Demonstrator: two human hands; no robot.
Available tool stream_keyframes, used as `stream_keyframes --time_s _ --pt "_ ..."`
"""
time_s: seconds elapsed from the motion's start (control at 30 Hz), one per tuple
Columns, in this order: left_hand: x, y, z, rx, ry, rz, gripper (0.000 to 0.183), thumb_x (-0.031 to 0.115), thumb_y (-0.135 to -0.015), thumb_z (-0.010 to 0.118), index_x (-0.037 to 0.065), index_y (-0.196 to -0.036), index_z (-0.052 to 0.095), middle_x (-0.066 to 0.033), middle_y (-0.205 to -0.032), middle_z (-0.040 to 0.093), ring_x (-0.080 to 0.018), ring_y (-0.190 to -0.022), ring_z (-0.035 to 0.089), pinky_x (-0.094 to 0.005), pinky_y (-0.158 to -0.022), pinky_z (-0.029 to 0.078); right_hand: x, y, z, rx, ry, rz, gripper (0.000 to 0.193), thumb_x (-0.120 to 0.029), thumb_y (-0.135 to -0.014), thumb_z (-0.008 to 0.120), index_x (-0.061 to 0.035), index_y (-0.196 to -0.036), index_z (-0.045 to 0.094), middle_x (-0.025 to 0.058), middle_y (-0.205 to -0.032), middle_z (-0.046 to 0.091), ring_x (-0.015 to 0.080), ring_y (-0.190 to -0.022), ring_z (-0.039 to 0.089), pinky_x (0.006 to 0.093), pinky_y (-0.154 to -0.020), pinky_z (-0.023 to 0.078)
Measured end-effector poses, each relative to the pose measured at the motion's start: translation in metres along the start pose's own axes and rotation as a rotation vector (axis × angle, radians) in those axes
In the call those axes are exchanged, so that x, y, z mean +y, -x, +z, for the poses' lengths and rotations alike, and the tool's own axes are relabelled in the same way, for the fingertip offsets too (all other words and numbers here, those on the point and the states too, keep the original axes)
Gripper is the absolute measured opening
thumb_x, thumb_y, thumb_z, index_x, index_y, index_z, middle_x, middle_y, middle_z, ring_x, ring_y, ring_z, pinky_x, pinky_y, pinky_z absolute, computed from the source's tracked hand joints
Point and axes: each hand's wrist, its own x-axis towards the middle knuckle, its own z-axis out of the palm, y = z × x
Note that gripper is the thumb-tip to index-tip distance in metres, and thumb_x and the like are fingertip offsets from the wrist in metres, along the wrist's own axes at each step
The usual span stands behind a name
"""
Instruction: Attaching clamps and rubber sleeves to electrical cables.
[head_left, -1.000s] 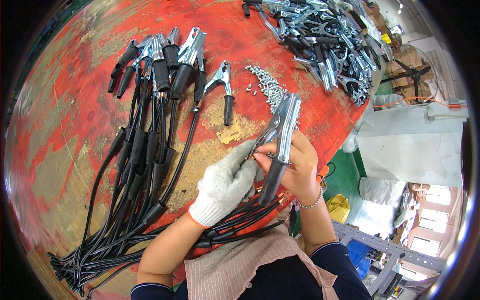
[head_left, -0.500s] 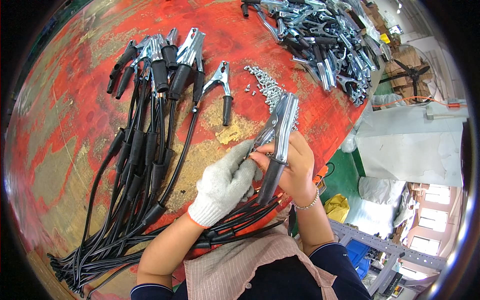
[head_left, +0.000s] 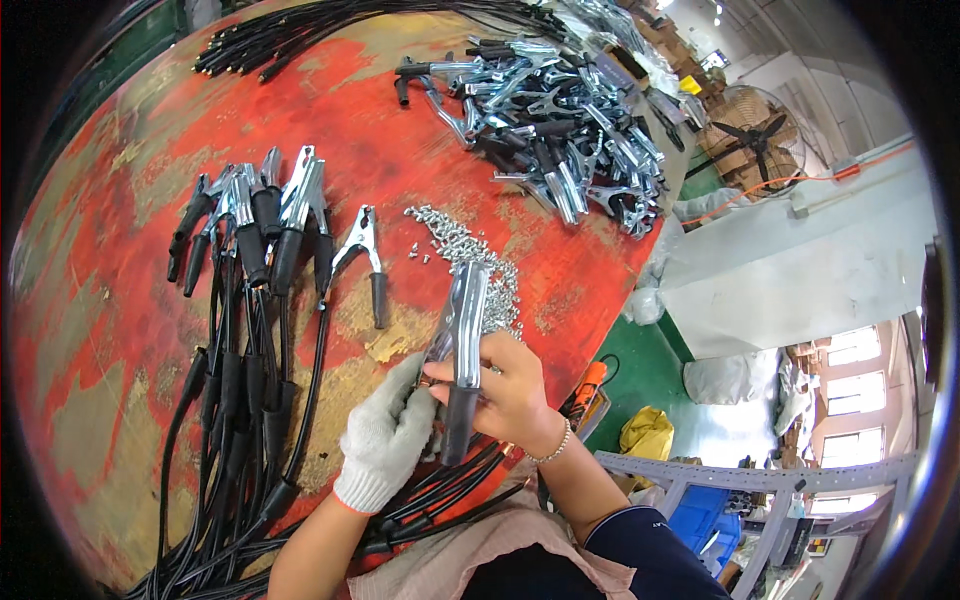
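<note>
Clamp (head_left: 468, 320) in left hand (head_left: 388, 432) and right hand (head_left: 516, 390)

Your gloved left hand (head_left: 385, 440) is curled, thumb and fingers closed in, pointing up and to the right. Your bare right hand (head_left: 510, 395) comes in from the right, fingers bent, its foremost fingertips drawn close beside the gloved ones. Your left forearm (head_left: 320, 550) and right forearm (head_left: 585, 495) slant inward, both bare, bringing the hands together.
</note>
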Motion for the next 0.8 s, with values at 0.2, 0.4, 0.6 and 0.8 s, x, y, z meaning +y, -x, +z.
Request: stream_keyframes --time_s 0.2,0.4,0.6,0.8 --pt "0.019 0.002 0.002 -0.048 -0.057 -0.042 0.041 0.011 -0.094 0.048 -0.002 -0.132 0.046 -0.0035 -0.075 0.063 -0.0071 -0.055 0.056 -0.0226 -0.051 0.048 -0.002 0.013 -0.005 0.000 0.033 0.012 0.039 -0.013 -0.061 0.080 -0.0168 -0.099 0.073 0.0021 -0.080 0.059 0.0208 -0.065 0.056 0.0318 -0.056 0.044" --pt "0.011 0.004 -0.001 -0.056 -0.005 -0.050 0.041 0.014 -0.094 0.050 -0.001 -0.132 0.047 -0.0048 -0.077 0.064 -0.0075 -0.055 0.057 -0.0232 -0.052 0.049 -0.004 0.020 0.001 -0.003 0.072 -0.067 0.034 -0.016 -0.066 0.080 -0.0077 -0.099 0.074 0.0040 -0.080 0.058 0.0211 -0.068 0.054 0.0329 -0.060 0.042" --pt "0.005 0.005 -0.002 -0.049 0.012 -0.039 0.040 0.013 -0.094 0.050 0.000 -0.132 0.048 -0.0060 -0.077 0.065 -0.0081 -0.056 0.059 -0.0236 -0.053 0.049 -0.007 0.022 0.001 -0.005 0.048 -0.035 0.025 -0.014 -0.067 0.079 -0.0080 -0.090 0.074 0.0025 -0.075 0.057 0.0202 -0.065 0.053 0.0315 -0.058 0.040" --pt "0.009 0.004 0.001 -0.052 -0.080 0.006 0.039 0.014 -0.095 0.050 0.001 -0.132 0.048 -0.0074 -0.080 0.066 -0.0091 -0.061 0.061 -0.0246 -0.056 0.050 -0.004 0.027 0.003 0.004 0.031 -0.023 0.029 -0.009 -0.055 0.075 -0.0105 -0.082 0.065 0.0045 -0.078 0.057 0.0238 -0.064 0.055 0.0350 -0.056 0.044"
